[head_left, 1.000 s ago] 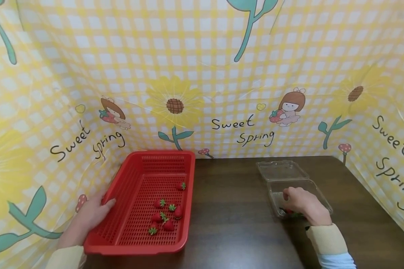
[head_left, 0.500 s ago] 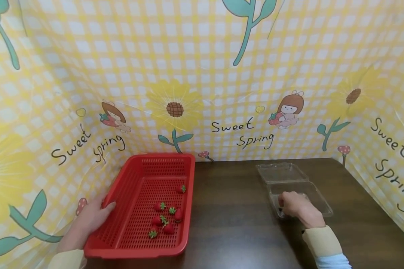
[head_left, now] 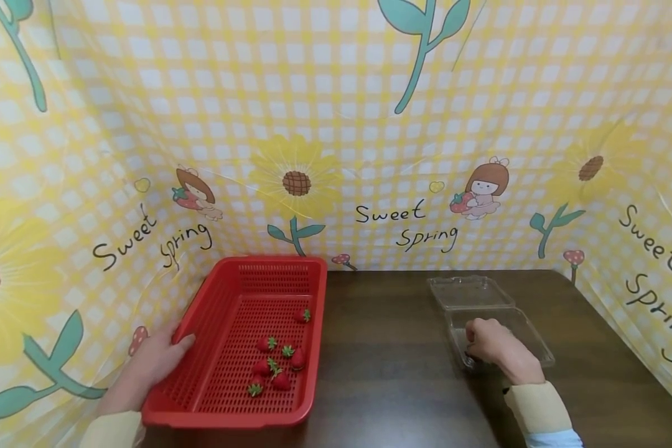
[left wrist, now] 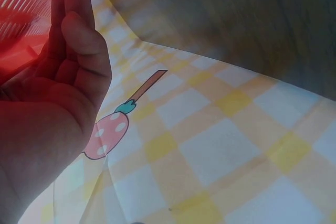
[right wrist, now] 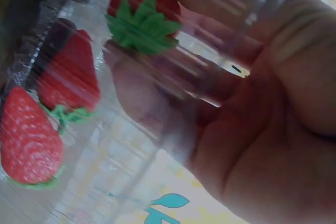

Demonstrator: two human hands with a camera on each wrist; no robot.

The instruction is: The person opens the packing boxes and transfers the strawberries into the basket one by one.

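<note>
In the head view, my left hand (head_left: pixel 154 361) holds the left rim of a red slotted plastic basket (head_left: pixel 318 336), thumb over the edge. The left wrist view shows that hand's fingers (left wrist: pixel 73 3) up against the basket's wall. Several strawberries (head_left: pixel 281 381) with green leaves lie on the basket's floor, mostly toward its right side. My right hand (head_left: pixel 495 348) reaches down into an open clear plastic clamshell box (head_left: pixel 537 342). Through the clear plastic, the right wrist view shows it pinching a strawberry (right wrist: pixel 143 17); two more strawberries (right wrist: pixel 31 140) lie beside its fingers.
The clamshell's lid (head_left: pixel 470 292) lies folded back toward the rear. Dark wood tabletop (head_left: pixel 381 361) separates basket and box. A yellow checked cloth (head_left: pixel 336 124) with printed flowers hangs behind and on both sides, close to the basket's left side.
My right hand has shifted slightly left and lower inside the clamshell box. The left hand keeps its place on the basket rim. The head view has tilted a little.
</note>
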